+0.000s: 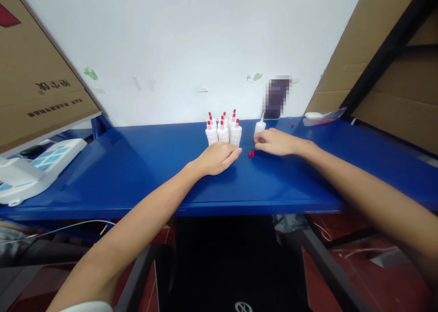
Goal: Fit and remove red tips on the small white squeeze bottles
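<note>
Several small white bottles with red caps [223, 128] stand in a tight cluster on the blue table [143, 166], near the wall. My left hand [219, 158] lies palm down just in front of the cluster, fingers together and stretched toward the right, holding nothing that I can see. One more white bottle [259, 127], without a red cap, stands to the right of the cluster. My right hand [275, 142] rests beside this bottle with its fingers curled in toward it; whether it grips anything is hidden. A couple of loose red caps [251, 154] lie between my hands.
A white weighing scale [32, 168] sits at the table's left end. Cardboard boxes [37, 65] lean on the left, more cardboard and a black frame on the right. A clear plastic bag [321, 116] lies at the back right. A blurred dark object [276, 97] leans on the wall.
</note>
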`<state>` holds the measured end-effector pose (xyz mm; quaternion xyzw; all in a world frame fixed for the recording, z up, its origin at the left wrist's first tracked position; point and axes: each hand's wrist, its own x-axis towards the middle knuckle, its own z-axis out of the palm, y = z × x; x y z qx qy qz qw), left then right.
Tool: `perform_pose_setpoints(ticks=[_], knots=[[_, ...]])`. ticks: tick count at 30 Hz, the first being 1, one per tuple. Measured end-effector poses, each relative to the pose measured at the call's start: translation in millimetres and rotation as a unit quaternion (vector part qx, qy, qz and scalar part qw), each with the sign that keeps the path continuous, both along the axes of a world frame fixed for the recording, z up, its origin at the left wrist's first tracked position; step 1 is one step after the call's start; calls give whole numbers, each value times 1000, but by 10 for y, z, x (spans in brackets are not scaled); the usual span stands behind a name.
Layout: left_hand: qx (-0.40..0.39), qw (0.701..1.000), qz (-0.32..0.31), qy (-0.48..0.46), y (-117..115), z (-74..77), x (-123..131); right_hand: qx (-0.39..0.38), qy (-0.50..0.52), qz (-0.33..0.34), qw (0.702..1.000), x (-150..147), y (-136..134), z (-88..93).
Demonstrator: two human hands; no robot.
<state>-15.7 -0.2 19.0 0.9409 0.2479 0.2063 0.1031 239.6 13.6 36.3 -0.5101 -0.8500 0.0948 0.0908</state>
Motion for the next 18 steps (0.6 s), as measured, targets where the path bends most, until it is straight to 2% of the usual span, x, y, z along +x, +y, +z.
perform_pose_setpoints(ticks=[5, 11, 18], knots=[[6, 1000, 1, 6, -1, -6, 5, -62, -26, 0, 998, 28, -10, 1], [7, 1000, 6, 15, 14, -28, 7, -77, -15, 35, 996, -30, -100, 83], [0, 1000, 7, 23, 11, -16, 7, -70, -14, 62, 996, -51, -111, 81]])
